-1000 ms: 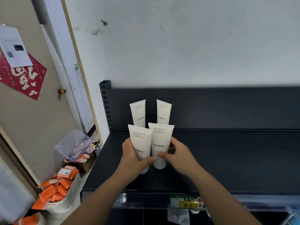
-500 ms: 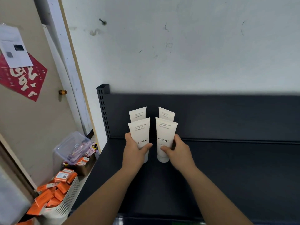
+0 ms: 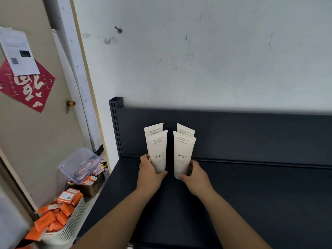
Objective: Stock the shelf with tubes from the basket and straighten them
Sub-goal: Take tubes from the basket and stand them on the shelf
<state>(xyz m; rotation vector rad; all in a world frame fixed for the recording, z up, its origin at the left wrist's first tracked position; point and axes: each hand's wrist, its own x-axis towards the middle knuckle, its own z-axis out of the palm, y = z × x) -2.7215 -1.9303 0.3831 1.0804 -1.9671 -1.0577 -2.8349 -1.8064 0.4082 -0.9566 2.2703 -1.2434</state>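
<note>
1. The lower part of the front left tube point(image 3: 158, 150) is gripped by the left hand point(image 3: 150, 174), with the fingers round its outer side and the thumb at its base.
2. The front right tube point(image 3: 183, 151) is gripped in the same way by the right hand point(image 3: 195, 175).
3. Both front tubes stand cap-down on the dark shelf point(image 3: 251, 194), to the right of the perforated upright point(image 3: 115, 130), with a narrow gap between them.
4. "FLORAL" is printed on each front tube. Small print above it reads "Amino Acid ... Cleansing Foam".
5. The rear left tube point(image 3: 153, 128) and rear right tube point(image 3: 186, 129) stand just behind the front ones, level with the upright's foot. Their print is too small to be read.
6. Left of and below the upright, a white basket point(image 3: 71, 229) of orange boxes point(image 3: 66, 198) and a clear plastic tub point(image 3: 77, 164) are seen on the floor.
7. Further left of the upright, a red paper point(image 3: 27, 87) with pale characters and a white sheet point(image 3: 18, 53) are fixed to a door.
8. One second ago the front tubes were touching each other and held well forward of the rear pair. Now they are parted and pushed back, so that more of the rear tubes is covered.
9. The thumbs, laid across the tube faces half a second ago, are now lower.
</note>
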